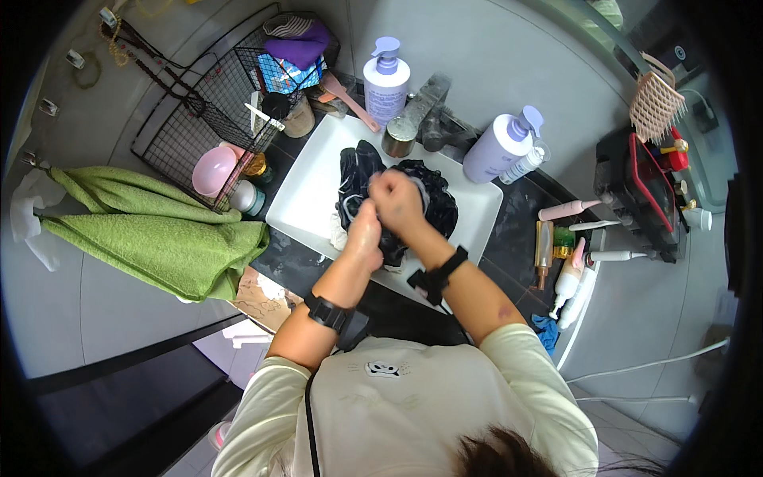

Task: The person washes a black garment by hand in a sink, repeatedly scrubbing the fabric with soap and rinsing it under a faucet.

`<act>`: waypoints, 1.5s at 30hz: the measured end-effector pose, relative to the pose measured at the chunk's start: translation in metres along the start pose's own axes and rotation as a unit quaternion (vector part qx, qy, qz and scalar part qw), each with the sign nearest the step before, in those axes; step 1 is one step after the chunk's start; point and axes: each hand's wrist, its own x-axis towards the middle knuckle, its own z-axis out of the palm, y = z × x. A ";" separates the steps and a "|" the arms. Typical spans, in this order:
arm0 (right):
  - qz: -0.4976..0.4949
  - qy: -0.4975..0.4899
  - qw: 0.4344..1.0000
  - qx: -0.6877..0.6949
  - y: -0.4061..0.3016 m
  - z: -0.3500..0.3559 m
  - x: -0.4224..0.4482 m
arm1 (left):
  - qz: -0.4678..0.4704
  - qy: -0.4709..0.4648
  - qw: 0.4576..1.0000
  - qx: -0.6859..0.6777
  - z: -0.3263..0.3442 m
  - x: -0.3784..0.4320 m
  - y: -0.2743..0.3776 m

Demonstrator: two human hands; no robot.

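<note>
Dark wet cloth (438, 206) with a pale cord or edging lies bunched in a white rectangular sink (301, 191), under a faucet (411, 119). My left hand (363, 232) is over the near left part of the cloth, its thumb side up and its fingertips hidden. Against it, my right hand (394, 200) is curled, slightly blurred, above the middle of the cloth. Whether either hand grips a fold of it cannot be made out. A bit of white cloth (338, 231) shows at the left edge of the dark heap.
Two pump bottles (384, 89) (498, 149) flank the faucet. At left are a wire basket (179, 131), a pink bowl (214, 172) and a green towel (161, 244). A pink-handled brush (351, 101) touches the sink's back rim. Several toiletries, including a pump bottle (569, 280), stand or lie at right.
</note>
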 end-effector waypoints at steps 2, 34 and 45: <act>-0.001 0.032 0.999 0.011 0.009 0.001 0.006 | 0.051 -0.028 0.998 0.027 -0.004 0.000 -0.008; 0.052 0.003 0.996 0.074 0.047 -0.011 0.023 | 0.058 -0.099 0.992 -0.059 -0.007 -0.014 0.018; -0.210 0.018 0.975 -0.063 -0.028 0.011 -0.036 | 0.129 -0.189 0.973 0.040 -0.041 0.043 0.003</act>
